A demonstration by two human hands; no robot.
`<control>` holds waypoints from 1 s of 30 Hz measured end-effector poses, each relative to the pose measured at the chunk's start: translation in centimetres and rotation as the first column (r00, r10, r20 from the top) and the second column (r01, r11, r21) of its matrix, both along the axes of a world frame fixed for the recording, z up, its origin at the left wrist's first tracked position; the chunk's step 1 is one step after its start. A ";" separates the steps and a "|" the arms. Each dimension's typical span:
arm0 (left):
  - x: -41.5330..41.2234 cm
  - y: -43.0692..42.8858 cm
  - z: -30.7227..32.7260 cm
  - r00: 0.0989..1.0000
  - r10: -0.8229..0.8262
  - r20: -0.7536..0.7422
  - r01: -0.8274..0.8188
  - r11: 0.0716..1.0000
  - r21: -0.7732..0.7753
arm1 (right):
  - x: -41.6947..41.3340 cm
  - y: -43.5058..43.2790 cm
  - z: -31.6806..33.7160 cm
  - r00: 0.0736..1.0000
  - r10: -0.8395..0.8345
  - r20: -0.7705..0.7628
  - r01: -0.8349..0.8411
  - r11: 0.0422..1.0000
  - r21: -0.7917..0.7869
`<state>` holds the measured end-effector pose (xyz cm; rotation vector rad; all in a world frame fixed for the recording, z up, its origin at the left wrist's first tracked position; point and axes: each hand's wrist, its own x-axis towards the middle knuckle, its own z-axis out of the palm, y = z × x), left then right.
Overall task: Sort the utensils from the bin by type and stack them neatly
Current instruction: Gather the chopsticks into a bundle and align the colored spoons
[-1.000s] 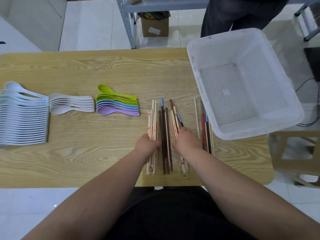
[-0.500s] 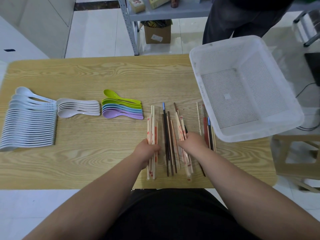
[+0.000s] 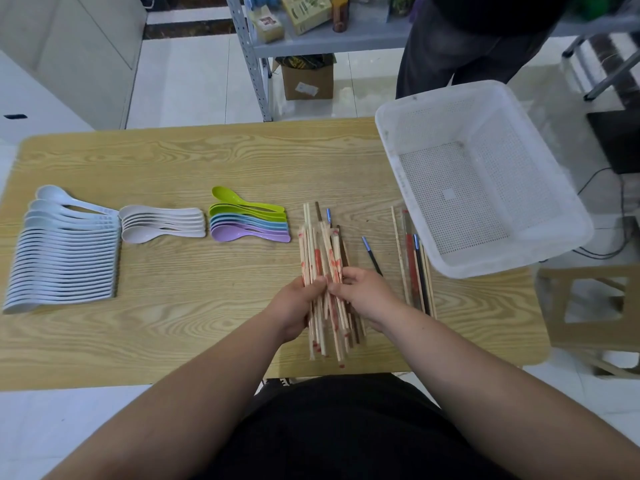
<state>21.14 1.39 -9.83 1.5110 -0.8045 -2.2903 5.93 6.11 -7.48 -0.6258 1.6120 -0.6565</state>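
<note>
A bundle of wooden chopsticks with red print (image 3: 320,251) lies gathered on the table, with a few dark ones mixed in. My left hand (image 3: 294,304) grips it from the left and my right hand (image 3: 363,294) grips it from the right. One dark chopstick with a blue tip (image 3: 371,254) lies loose just to the right. Further right, a small group of red, dark and plain chopsticks (image 3: 414,261) lies beside the white bin (image 3: 391,157), which holds no utensils. Pale blue spoons (image 3: 65,251), white spoons (image 3: 162,223) and coloured spoons (image 3: 249,223) sit in stacks on the left.
The wooden table (image 3: 207,161) has its front edge close to my body. A person in dark trousers (image 3: 460,46) stands behind the bin. A metal shelf (image 3: 249,57) and a cardboard box (image 3: 306,81) are on the floor beyond. A wooden stool (image 3: 588,306) stands at the right.
My hands have pushed the separate rows of chopsticks together into one bundle. The blue-tipped dark chopstick now lies apart on the right.
</note>
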 end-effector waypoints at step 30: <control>0.1 0.2 3.6 0.944 -0.133 0.303 0.282 0.803 -0.525 | 2.3 -4.3 6.4 0.936 -0.185 0.300 0.286 0.897 -0.337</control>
